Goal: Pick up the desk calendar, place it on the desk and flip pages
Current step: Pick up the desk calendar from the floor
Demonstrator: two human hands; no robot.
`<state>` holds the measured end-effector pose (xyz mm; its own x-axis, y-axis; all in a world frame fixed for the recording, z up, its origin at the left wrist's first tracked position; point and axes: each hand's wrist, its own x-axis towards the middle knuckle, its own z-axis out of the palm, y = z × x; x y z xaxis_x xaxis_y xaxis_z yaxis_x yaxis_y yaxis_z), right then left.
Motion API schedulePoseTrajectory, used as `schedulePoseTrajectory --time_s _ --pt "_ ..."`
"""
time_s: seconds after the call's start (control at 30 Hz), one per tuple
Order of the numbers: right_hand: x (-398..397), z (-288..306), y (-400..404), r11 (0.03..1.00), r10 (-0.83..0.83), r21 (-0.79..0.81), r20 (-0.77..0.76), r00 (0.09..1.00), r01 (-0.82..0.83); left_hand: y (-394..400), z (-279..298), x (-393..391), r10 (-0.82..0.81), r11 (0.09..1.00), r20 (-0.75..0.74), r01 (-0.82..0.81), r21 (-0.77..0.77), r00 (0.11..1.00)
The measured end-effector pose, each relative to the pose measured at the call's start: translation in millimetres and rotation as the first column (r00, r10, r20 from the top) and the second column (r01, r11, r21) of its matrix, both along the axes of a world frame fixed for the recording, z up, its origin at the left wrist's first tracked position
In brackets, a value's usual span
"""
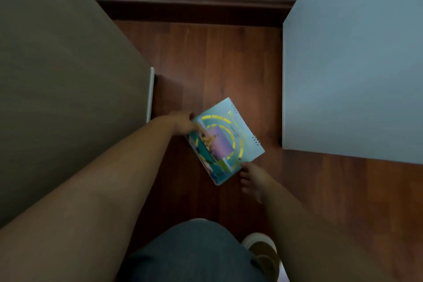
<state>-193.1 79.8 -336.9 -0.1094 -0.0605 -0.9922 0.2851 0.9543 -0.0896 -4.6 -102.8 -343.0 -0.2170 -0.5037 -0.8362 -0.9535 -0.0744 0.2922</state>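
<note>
A spiral-bound desk calendar (225,139) with a teal cover, yellow arcs and a purple picture is low over the wooden floor, tilted, its wire binding at the right edge. My left hand (183,122) grips its upper left corner, thumb on the cover. Just below the calendar's lower right edge is my right hand (253,178), fingers apart, close to the calendar but holding nothing. Whether the calendar still rests on the floor I cannot tell.
A brown desk top (68,75) fills the left side, its edge right beside my left wrist. A pale blue-grey surface (354,64) stands at the right. Between them lies the red-brown wooden floor (217,64) with a dark skirting board (194,7). My knee and a shoe (263,249) are below.
</note>
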Motion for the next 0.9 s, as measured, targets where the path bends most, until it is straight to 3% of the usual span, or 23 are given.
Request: schedulePoseTrajectory --time_s 0.1,0.2,0.27,0.4,0.47,0.57,0.73,0.9 --pt "-1 4 -8 0.994 -0.109 -0.018 -0.008 0.994 0.109 23 0 7 0.151 0.946 -0.099 -0.115 0.302 0.984" --pt "-4 9 -21 0.98 -0.156 -0.134 -0.055 0.986 0.148 40 1 18 0.243 0.94 -0.089 -0.212 0.269 0.966" --pt "-9 8 -26 0.98 -0.084 -0.189 -0.146 0.986 0.056 49 3 23 0.344 0.907 -0.054 -0.317 0.275 0.937" --pt "-10 32 -31 0.969 0.036 -0.235 -0.162 0.986 -0.074 66 25 26 0.634 0.764 -0.191 -0.57 0.302 0.749" --pt "-8 65 -34 0.963 0.009 -0.264 -0.171 0.985 -0.055 72 58 23 0.696 0.717 -0.259 -0.626 0.308 0.67" --pt "-13 131 -35 0.96 -0.098 -0.279 -0.237 0.966 0.028 81 120 15 0.708 0.706 -0.299 -0.633 0.317 0.64" --pt "-31 266 -31 0.956 -0.06 -0.294 -0.202 0.978 -0.002 102 241 -7 0.763 0.639 -0.32 -0.73 0.241 0.562" --pt "-34 401 -32 0.885 -0.228 -0.452 -0.218 0.949 0.109 116 385 -24 0.817 0.523 -0.429 -0.807 0.274 0.384"
